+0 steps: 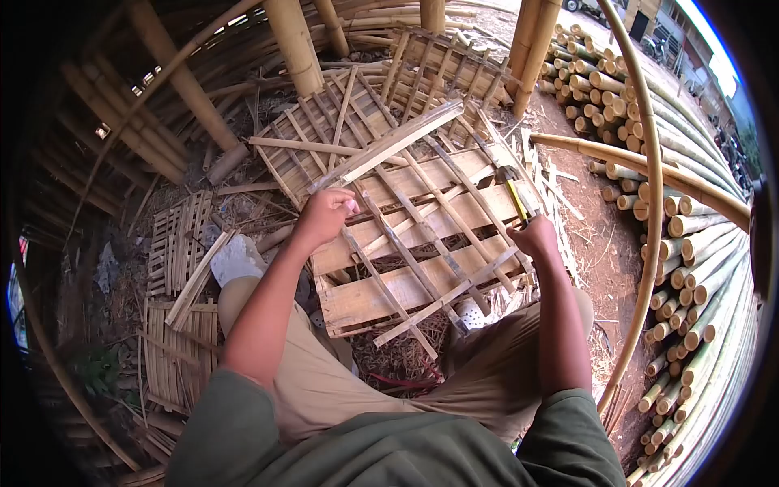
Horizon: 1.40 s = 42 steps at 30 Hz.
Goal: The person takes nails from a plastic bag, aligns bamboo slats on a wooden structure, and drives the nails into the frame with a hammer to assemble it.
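Observation:
My right hand [535,239] is wrapped round the handle of a hammer [514,193], whose dark head points away from me over the right side of a slatted wooden panel [438,213]. My left hand [326,217] is closed near the panel's left edge, below the end of a thick wooden beam [398,146]. Whatever its fingers hold is too small to make out. Thin strips cross the panel's wide boards, and the panel lies in front of my knees.
More slatted panels [324,122] lie behind. Cut bamboo poles [690,243] are stacked at the right, beside a curved bamboo pole [652,162]. Upright bamboo posts [293,49] stand at the back. Small slatted pieces [180,243] and a pale block [237,260] are at the left.

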Available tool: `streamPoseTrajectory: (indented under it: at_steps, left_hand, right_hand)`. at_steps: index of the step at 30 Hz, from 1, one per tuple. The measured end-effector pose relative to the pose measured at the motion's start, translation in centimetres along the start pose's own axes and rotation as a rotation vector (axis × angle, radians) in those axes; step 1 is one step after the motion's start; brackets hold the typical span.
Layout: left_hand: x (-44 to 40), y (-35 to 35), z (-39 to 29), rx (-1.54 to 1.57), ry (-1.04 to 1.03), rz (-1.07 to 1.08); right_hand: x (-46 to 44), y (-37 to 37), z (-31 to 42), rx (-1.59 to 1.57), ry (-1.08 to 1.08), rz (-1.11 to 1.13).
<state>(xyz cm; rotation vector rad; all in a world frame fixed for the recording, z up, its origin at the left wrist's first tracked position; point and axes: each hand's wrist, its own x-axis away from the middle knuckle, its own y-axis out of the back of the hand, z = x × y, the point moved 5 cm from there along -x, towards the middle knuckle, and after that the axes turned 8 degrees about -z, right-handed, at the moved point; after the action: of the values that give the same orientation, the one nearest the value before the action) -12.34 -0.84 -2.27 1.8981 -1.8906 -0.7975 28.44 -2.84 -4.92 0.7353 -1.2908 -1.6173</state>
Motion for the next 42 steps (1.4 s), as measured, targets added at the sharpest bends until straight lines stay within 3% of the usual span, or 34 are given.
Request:
streamPoseTrajectory:
  at_steps: [1, 5, 7, 8, 9, 11, 13, 20, 22, 27, 29, 30, 37, 39, 42]
  left_hand:
    - [-2.4, 0.6, 3.6, -0.036, -0.099, -0.099]
    - [-7.1, 1.5, 11.4, -0.148, -0.073, -0.315]
    - [-8.7, 1.2, 15.8, -0.184, -0.033, -0.275]
    - [-9.1, 0.9, 18.0, -0.124, 0.09, -0.233]
    - [-8.8, 0.5, 18.1, -0.065, 0.214, -0.191]
    - [-8.0, 0.3, 17.1, -0.021, 0.22, -0.155]
    - [-7.9, -0.2, 16.8, 0.236, 0.244, -0.124]
    - [-8.0, -0.4, 17.4, 0.247, 0.327, -0.156]
    - [-7.8, 0.0, 17.0, 0.453, 0.338, -0.253]
    - [-7.3, 2.2, 14.2, 0.395, 0.353, -0.242]
    - [-6.1, 3.1, 13.6, 0.68, 0.68, -0.343]
    - [-5.7, 3.6, 13.7, 0.634, 0.724, -0.375]
    - [-2.6, 5.4, 15.7, 0.702, 0.651, -0.508]
    - [-0.6, 5.4, 13.2, 0.785, 0.566, -0.398]
    - [1.9, 5.7, 11.8, 0.758, 0.664, -0.319]
  right_hand:
    - [0.1, -0.1, 0.1, 0.0, 0.005, -0.002]
    - [0.6, -1.6, -0.4, 0.067, 0.007, 0.085]
    - [0.6, -2.3, -0.7, 0.069, 0.004, 0.115]
    - [0.7, -2.3, -0.8, 0.026, -0.001, 0.093]
    - [0.6, -2.5, -0.9, 0.005, 0.003, 0.133]
    - [0.5, -2.5, -1.0, -0.069, -0.01, 0.156]
    - [0.5, -2.7, -1.2, -0.128, -0.037, 0.163]
    - [0.7, -3.0, -1.1, -0.162, -0.056, 0.065]
    - [0.5, -2.5, -1.2, -0.169, -0.053, 0.0]
    - [0.1, -1.7, -0.9, -0.296, -0.037, -0.091]
    - [-0.5, -1.5, -0.9, -0.366, -0.066, -0.078]
    - [-0.8, -1.5, -0.9, -0.366, -0.068, -0.075]
    - [-4.4, -0.6, 2.2, -0.436, 0.118, -0.082]
    - [-6.6, -0.4, 3.4, -0.454, 0.188, -0.128]
    - [-10.3, 0.0, 5.7, -0.426, 0.321, -0.071]
